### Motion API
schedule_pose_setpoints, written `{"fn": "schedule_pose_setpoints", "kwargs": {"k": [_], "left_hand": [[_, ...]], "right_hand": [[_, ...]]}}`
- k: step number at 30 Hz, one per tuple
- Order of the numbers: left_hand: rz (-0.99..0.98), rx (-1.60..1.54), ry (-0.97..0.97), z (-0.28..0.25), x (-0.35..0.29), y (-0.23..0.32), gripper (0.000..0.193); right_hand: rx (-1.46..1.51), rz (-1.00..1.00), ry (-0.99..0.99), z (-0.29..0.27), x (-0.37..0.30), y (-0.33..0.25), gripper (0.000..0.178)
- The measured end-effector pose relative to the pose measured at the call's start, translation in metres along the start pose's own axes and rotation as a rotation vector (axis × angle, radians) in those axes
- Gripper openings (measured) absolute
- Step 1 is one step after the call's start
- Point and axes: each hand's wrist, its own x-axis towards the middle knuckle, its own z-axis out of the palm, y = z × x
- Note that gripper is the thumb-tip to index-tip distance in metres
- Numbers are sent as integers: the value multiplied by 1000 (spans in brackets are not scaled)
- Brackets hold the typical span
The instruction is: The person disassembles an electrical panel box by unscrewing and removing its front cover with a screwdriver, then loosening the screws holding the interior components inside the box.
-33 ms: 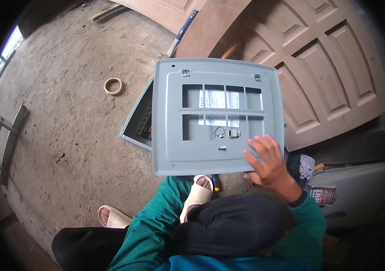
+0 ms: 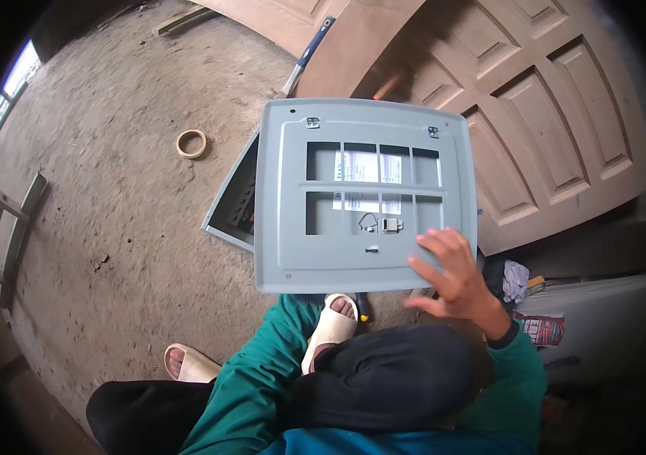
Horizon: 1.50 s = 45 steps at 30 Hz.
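A grey metal electrical panel cover (image 2: 368,277) with rows of rectangular openings is held up over my feet. At its lower right corner my right hand (image 2: 452,277) is open, fingers spread over its face and thumb just below the near edge. My left sleeve (image 2: 277,345) runs up under the cover, which hides my left hand. On the cover's face are two small hinges, a little latch (image 2: 391,224) and a bent wire clip (image 2: 368,221). Through the openings a printed white sheet (image 2: 361,167) shows. Behind the cover's left side, part of a grey panel box (image 2: 228,212) sticks out.
A roll of tape (image 2: 190,144) lies on the rough concrete floor. A hammer (image 2: 312,49) with a blue handle leans beyond the cover. Carved wooden doors (image 2: 528,114) stand at the right. Crumpled cloth (image 2: 515,280) lies near my right hand.
My right thumb has swung down off the cover's near edge, and the fingers have spread wider. The cover has barely moved.
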Motion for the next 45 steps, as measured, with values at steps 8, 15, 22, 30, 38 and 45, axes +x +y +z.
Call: {"fn": "schedule_pose_setpoints", "kwargs": {"k": [8, 15, 22, 30, 38, 45], "left_hand": [[50, 35, -1, 1, -1, 11, 83], [178, 619, 81, -9, 5, 35, 81], [157, -82, -2, 29, 7, 24, 67], [351, 604, 508, 36, 21, 0, 55], [550, 550, 585, 26, 17, -7, 54], [221, -194, 234, 35, 12, 16, 49]], "right_hand": [[1276, 954, 682, 83, -78, 128, 55], [1969, 1027, 801, 169, -61, 58, 52], [1606, 986, 1264, 173, -51, 40, 42], [769, 1049, 939, 129, -45, 16, 37], [415, 829, 788, 91, -28, 0, 38], [50, 402, 1061, 125, -22, 19, 33]]}}
